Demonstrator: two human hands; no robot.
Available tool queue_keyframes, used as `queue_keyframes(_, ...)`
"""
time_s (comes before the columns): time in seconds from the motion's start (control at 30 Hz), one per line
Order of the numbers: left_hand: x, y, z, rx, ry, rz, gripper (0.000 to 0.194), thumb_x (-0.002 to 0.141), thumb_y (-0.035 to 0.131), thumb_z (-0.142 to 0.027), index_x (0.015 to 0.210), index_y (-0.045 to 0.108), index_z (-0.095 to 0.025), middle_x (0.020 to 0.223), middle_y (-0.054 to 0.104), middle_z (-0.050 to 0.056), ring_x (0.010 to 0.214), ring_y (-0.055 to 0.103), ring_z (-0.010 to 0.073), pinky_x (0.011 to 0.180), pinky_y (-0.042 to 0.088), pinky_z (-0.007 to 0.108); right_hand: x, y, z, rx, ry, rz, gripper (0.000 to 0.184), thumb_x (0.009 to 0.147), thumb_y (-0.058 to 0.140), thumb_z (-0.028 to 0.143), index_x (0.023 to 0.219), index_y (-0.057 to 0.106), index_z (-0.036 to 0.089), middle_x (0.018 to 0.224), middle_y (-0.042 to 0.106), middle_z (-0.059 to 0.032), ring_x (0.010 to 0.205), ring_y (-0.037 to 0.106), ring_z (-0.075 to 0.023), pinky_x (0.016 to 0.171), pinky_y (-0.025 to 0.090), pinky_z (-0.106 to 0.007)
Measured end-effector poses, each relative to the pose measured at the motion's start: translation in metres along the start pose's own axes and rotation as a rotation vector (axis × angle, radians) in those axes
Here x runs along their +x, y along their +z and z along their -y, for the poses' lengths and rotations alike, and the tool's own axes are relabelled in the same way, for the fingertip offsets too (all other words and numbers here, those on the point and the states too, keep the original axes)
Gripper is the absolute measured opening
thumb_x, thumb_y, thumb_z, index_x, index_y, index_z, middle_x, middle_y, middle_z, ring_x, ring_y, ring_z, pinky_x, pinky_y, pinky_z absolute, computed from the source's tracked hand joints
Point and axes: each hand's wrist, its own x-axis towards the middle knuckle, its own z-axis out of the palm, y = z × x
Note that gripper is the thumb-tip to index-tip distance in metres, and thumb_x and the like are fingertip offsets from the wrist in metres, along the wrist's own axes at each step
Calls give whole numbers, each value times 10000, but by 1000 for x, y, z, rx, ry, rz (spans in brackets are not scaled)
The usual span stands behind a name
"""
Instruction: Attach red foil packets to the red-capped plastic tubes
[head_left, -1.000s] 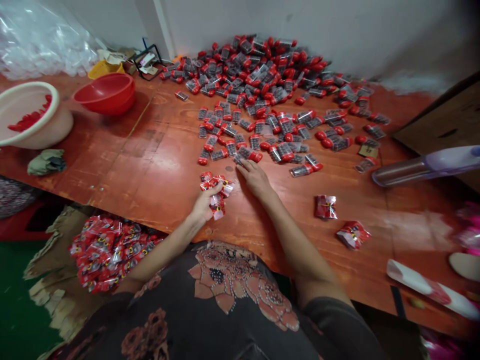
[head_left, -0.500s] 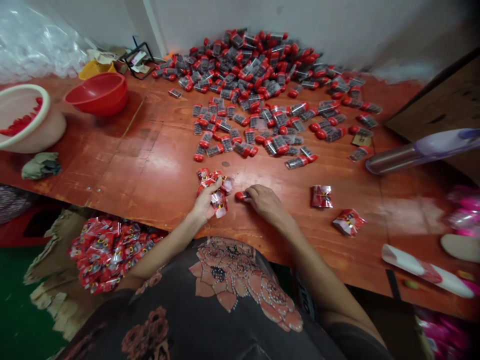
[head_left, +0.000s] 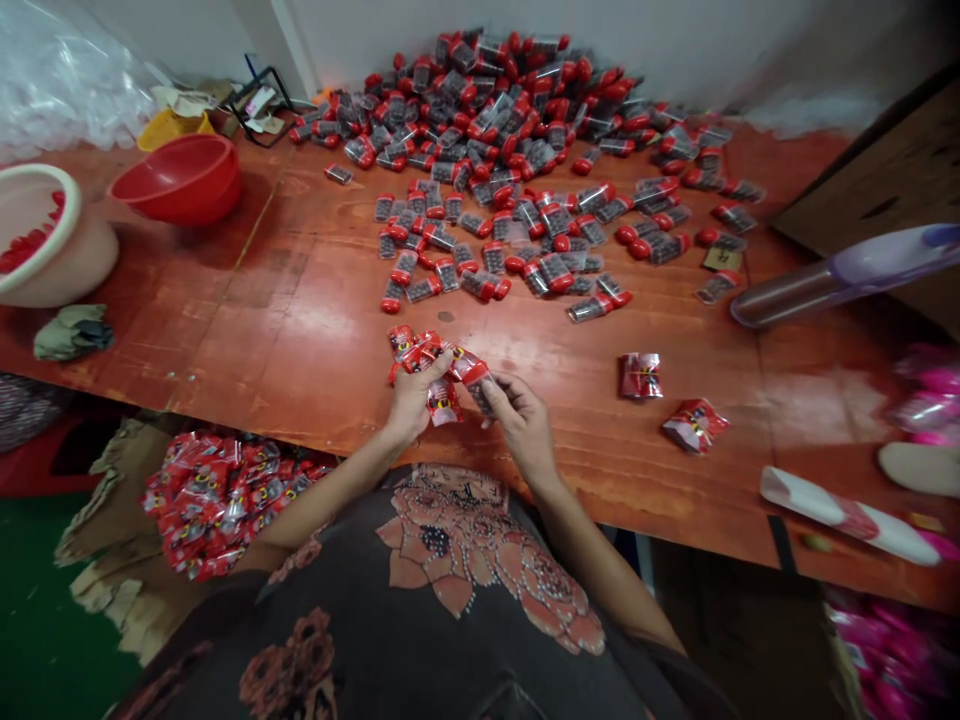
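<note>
Orange wooden table (head_left: 225, 330) fills my view, with a big heap of red-capped plastic tubes (head_left: 480, 110) piled at its far edge and a torn cardboard box (head_left: 101, 590) of red packets (head_left: 225, 500) below its near edge. Close to that near edge, my left hand (head_left: 411, 400) clutches a bunch of packets (head_left: 418, 352), fingers curled tight, while my right hand (head_left: 525, 425) pinches one tube (head_left: 478, 382) narrowly, touching the bunch.

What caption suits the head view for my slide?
Left hand gathers red foil packets while right hand holds a red-capped clear tube over a wooden table.
</note>
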Motion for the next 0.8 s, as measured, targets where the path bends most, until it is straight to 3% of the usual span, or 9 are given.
queue_keyframes(0.2,-3,0,-3,42,4,50,291,601,888,-270,754,659,-178,724,657,-9,650,593,112,678,497,258,2,-9,8,83,109,79,255,808,678,403,995,749,245,792,684,-15,546,505,-109,418,427,-248)
queue_keyframes(0.4,-7,1,-8,60,3,59,327,583,891,-311,744,641,-174,730,661,-14,659,607,111,701,507,262,4,-13,12,53,123,90,278,781,703,397,1012,773,260,855,737,-25,587,552,-118,439,427,-245)
queue_keyframes(0.63,-18,3,-12,196,-49,94,332,565,900,-273,765,652,-182,660,645,-23,517,545,101,526,464,260,-1,-13,16,16,85,75,254,803,699,383,1013,778,264,846,744,-21,605,578,-114,435,419,-227)
queue_keyframes(0.8,-19,5,-11,163,-17,95,308,561,895,-229,763,667,-182,741,685,-5,623,602,120,639,511,284,-2,-14,17,33,109,77,249,806,694,393,988,782,249,788,736,-16,554,558,-104,397,397,-218)
